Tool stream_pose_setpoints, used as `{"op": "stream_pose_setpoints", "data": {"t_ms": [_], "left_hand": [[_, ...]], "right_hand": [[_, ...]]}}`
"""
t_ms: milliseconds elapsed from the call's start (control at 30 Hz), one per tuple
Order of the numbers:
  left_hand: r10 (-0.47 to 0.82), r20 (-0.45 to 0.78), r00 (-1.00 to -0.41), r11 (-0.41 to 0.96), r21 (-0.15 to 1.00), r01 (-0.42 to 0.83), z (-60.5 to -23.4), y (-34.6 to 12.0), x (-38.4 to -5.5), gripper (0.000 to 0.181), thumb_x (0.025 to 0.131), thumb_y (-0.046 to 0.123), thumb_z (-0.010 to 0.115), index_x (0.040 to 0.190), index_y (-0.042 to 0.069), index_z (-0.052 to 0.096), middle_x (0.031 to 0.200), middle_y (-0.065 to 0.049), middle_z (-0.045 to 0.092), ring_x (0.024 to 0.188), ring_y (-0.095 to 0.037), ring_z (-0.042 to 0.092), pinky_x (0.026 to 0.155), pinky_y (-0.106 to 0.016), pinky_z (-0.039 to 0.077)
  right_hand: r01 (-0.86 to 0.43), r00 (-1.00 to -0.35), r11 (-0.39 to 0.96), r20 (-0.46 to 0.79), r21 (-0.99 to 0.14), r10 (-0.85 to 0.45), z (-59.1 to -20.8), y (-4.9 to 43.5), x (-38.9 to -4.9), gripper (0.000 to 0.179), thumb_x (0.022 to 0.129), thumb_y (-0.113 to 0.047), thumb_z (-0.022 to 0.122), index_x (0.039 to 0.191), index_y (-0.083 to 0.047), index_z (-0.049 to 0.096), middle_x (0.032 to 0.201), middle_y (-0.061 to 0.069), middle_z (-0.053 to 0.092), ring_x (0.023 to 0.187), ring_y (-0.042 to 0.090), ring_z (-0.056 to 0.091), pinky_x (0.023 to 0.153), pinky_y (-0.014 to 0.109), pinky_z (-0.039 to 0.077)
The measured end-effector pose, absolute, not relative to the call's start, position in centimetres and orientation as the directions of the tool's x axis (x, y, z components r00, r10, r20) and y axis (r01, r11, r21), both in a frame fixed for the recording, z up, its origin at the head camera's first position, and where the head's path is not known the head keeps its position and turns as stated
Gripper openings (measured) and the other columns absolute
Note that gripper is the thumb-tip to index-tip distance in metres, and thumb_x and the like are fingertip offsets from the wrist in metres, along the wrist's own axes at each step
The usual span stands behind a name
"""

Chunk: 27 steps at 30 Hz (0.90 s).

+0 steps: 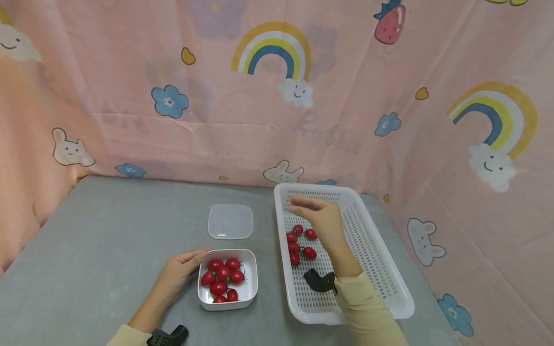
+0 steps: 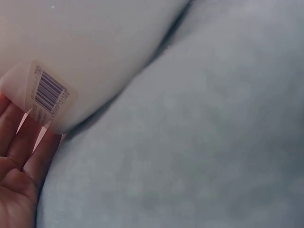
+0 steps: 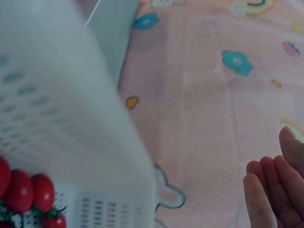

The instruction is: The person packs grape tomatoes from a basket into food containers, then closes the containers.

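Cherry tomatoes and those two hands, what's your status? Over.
Left hand touching white box. Right hand empty, above basket. Cherry tomatoes in both. Lid beyond box, seemingly not in the way.

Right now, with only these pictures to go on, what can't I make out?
Head view: part of the basket floor, hidden by the right hand and forearm.
Left wrist view: the inside of the white container, hidden by its own wall; the digits on the barcode label, too small and blurred; the rest of the left hand, cut off by the edges.
Right wrist view: the leftmost tomato, cut off by the left edge.
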State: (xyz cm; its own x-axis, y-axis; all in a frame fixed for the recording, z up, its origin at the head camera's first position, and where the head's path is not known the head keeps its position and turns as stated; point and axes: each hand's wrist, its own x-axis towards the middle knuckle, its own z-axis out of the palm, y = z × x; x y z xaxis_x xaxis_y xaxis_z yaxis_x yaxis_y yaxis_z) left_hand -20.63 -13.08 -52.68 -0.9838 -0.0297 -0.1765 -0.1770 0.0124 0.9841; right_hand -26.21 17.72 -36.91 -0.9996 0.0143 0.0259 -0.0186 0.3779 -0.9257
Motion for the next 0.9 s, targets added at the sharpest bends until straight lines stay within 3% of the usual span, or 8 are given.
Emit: {"op": "stream_pose_setpoints", "data": {"t_ms": [333, 600, 900], "left_hand": [[-0.037, -0.178, -0.983, 0.036, 0.983, -0.180, -52.8, -13.0, -20.7, 0.036, 0.097, 0.022, 0.064, 0.122, -0.004, 0.068, 0.120, -0.006, 0.073, 0.100, 0.011, 0.062, 0.089, -0.013, 0.050], [-0.028, -0.180, -0.983, 0.029, 0.983, -0.181, -52.9, -13.0, -20.6, 0.037, 0.097, 0.023, 0.064, 0.122, -0.003, 0.068, 0.118, -0.002, 0.074, 0.101, 0.011, 0.062, 0.090, -0.013, 0.050], [-0.032, -0.172, -0.985, 0.038, 0.984, -0.174, -52.9, -13.1, -20.7, 0.037, 0.097, 0.023, 0.064, 0.123, -0.003, 0.068, 0.116, 0.000, 0.074, 0.100, 0.011, 0.062, 0.090, -0.013, 0.049]], "right_hand": [[0.017, -0.999, 0.417, -0.001, -0.909, 0.040, -39.6, 20.7, -28.2, 0.037, 0.084, -0.030, 0.080, 0.116, -0.011, 0.075, 0.118, 0.007, 0.074, 0.118, 0.019, 0.064, 0.105, 0.040, 0.049], [0.083, -0.996, 0.441, -0.068, -0.894, 0.050, -41.3, 22.7, -29.2, 0.043, 0.087, -0.034, 0.077, 0.122, -0.009, 0.071, 0.128, 0.012, 0.068, 0.126, 0.028, 0.058, 0.112, 0.051, 0.042], [0.191, -0.982, 0.396, -0.173, -0.898, 0.082, -43.0, 24.7, -30.9, 0.047, 0.091, -0.031, 0.073, 0.129, -0.004, 0.066, 0.134, 0.015, 0.065, 0.130, 0.031, 0.056, 0.111, 0.045, 0.044]]}}
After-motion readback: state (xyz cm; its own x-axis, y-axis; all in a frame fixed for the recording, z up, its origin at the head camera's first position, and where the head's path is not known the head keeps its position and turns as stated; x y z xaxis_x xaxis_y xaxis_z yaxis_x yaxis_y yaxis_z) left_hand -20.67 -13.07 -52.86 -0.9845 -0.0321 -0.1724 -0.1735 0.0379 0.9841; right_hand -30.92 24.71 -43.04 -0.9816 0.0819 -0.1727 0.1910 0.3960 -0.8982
